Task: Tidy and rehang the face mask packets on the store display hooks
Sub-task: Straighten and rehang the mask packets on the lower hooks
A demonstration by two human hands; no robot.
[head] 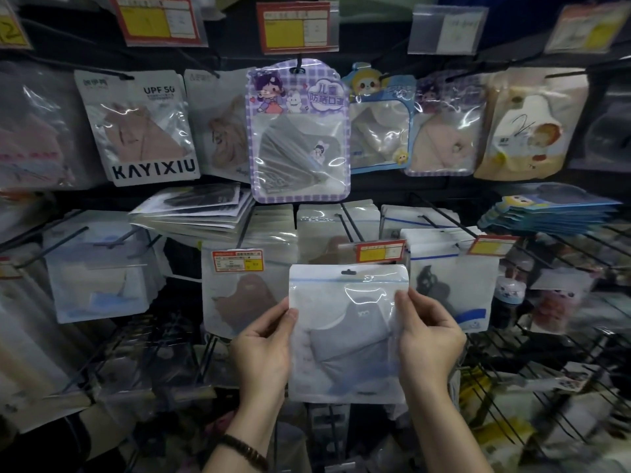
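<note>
I hold a white and clear mask packet with a grey mask inside, upright in front of the lower display row. My left hand pinches its left edge and my right hand pinches its right edge. The packet's hang hole at its top middle sits just below a hook with a red and yellow price tag; it is off the hook. Behind it hang a brown mask packet on the left and a black mask packet on the right.
The upper row holds a purple checked children's mask packet, a KAYIXIU packet and other cartoon packets. A loose pile of packets lies on hooks at mid left, a blue stack at right. Bare black wire hooks jut out lower right.
</note>
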